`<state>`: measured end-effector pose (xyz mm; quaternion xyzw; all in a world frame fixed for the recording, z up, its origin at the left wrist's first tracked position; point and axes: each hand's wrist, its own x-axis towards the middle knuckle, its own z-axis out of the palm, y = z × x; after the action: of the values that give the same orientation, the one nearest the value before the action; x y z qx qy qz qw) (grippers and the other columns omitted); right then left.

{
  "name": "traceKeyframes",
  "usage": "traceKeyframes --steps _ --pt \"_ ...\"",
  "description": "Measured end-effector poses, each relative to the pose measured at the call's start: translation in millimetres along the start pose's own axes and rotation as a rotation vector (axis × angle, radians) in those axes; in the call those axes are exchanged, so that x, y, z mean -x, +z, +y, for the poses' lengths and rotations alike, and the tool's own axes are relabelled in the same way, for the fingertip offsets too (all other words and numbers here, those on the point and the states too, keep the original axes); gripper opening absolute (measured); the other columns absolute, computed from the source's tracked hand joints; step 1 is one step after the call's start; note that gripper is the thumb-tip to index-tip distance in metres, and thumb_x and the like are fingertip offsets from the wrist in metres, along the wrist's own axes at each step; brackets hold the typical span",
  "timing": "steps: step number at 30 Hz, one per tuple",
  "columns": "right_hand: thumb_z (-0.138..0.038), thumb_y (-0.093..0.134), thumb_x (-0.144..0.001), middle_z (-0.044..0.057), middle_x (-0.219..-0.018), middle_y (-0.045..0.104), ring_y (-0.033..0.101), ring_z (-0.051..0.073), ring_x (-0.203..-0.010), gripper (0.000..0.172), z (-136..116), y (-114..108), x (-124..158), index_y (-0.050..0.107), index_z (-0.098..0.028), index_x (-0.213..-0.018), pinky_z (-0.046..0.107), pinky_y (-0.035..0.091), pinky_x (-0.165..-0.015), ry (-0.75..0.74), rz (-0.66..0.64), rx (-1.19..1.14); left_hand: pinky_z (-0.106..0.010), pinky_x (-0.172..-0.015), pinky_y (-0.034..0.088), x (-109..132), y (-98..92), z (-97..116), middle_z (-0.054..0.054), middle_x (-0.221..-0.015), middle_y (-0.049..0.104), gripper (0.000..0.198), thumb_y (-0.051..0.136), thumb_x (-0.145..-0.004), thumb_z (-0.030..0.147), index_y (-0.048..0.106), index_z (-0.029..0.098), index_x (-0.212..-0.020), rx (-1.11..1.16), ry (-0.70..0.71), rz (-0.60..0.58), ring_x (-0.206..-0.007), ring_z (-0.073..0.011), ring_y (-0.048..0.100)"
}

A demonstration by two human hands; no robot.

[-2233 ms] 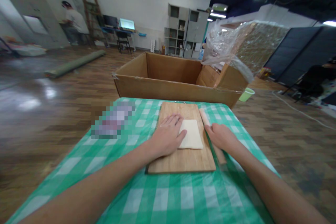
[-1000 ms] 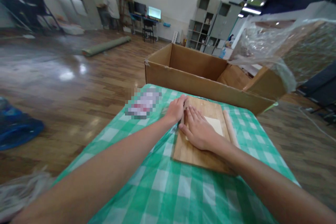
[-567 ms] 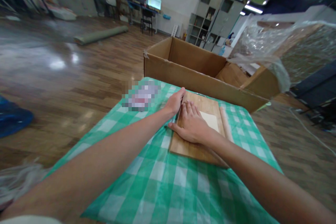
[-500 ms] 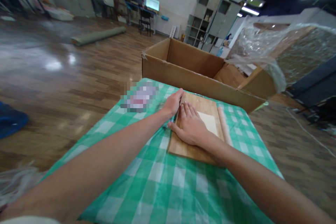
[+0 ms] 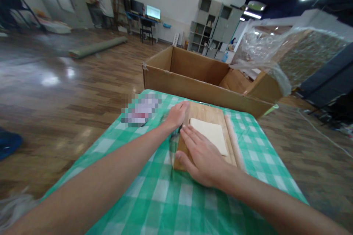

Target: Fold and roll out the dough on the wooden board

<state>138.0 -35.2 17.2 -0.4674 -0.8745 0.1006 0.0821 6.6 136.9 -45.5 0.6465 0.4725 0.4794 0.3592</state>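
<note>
A wooden cutting board (image 5: pixel 206 109) lies on the table, and on it sits a flat, pale square sheet (image 5: pixel 212 134) that looks like dough. My left hand (image 5: pixel 178 114) holds the board at its far left edge, fingers closed around the rim. Flat across the near left part of the board is my right hand (image 5: pixel 202 156), fingers stretched out and the thumb spread; it covers the sheet's near left corner. A pale wooden rolling pin (image 5: pixel 234 141) lies along the board's right side.
A green-and-white checked cloth (image 5: pixel 162 194) covers the table. Something blurred out (image 5: pixel 142 110) lies at its far left. Beyond the table stands a large open cardboard box (image 5: pixel 193 84) with plastic wrap (image 5: pixel 264 47). Far back, a person (image 5: pixel 103 3) sits near a ladder.
My right hand has slid toward me along the board, uncovering more of the pale sheet. My left hand stays at the board's edge. The camera view has shifted slightly.
</note>
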Motion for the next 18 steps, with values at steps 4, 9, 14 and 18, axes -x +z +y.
traceKeyframes --steps 4,9,14,18 --pt "-0.059 0.024 -0.108 0.022 -0.171 0.022 0.018 0.032 -0.16 0.081 41.9 -3.8 -16.3 0.027 -0.001 -0.163 0.052 0.019 -0.13 0.063 -0.011 0.067 -0.042 -0.11 0.047 4.1 -2.1 8.6 -0.009 -0.125 0.075 0.034 0.054 -0.094 0.036 0.074 0.019 -0.116 -0.112 0.07 0.0 -0.119 -0.0273 0.066" --pt "-0.057 0.025 -0.109 0.02 -0.167 0.034 0.03 0.03 -0.156 0.076 87.9 -12.8 -18.1 0.035 -0.004 -0.162 0.05 0.025 -0.128 0.047 -0.036 0.064 -0.039 -0.094 0.051 6.0 -11.3 16.9 -0.008 -0.096 0.078 0.021 0.065 -0.088 0.034 0.08 0.02 -0.093 -0.268 0.331 -0.203 -0.095 -0.025 0.069" --pt "-0.052 0.027 -0.109 0.018 -0.165 0.039 0.033 0.027 -0.156 0.069 120.8 -10.3 -8.6 0.036 -0.008 -0.162 0.05 0.025 -0.128 0.025 0.008 0.06 -0.037 -0.085 0.05 11.6 -23.5 24.5 -0.007 -0.087 0.074 0.025 0.064 -0.093 0.04 0.08 0.02 -0.089 -0.387 0.49 -0.419 -0.087 -0.0228 0.065" --pt "-0.054 0.022 -0.109 0.018 -0.168 0.032 0.027 0.029 -0.158 0.072 127.1 -0.7 -2.0 0.03 -0.008 -0.164 0.053 0.021 -0.129 0.013 0.042 0.1 -0.039 -0.093 0.048 19.2 -25.3 29.4 -0.008 -0.098 0.072 0.026 0.06 -0.099 0.039 0.079 0.022 -0.099 -0.533 0.517 -0.409 -0.102 -0.0255 0.063"
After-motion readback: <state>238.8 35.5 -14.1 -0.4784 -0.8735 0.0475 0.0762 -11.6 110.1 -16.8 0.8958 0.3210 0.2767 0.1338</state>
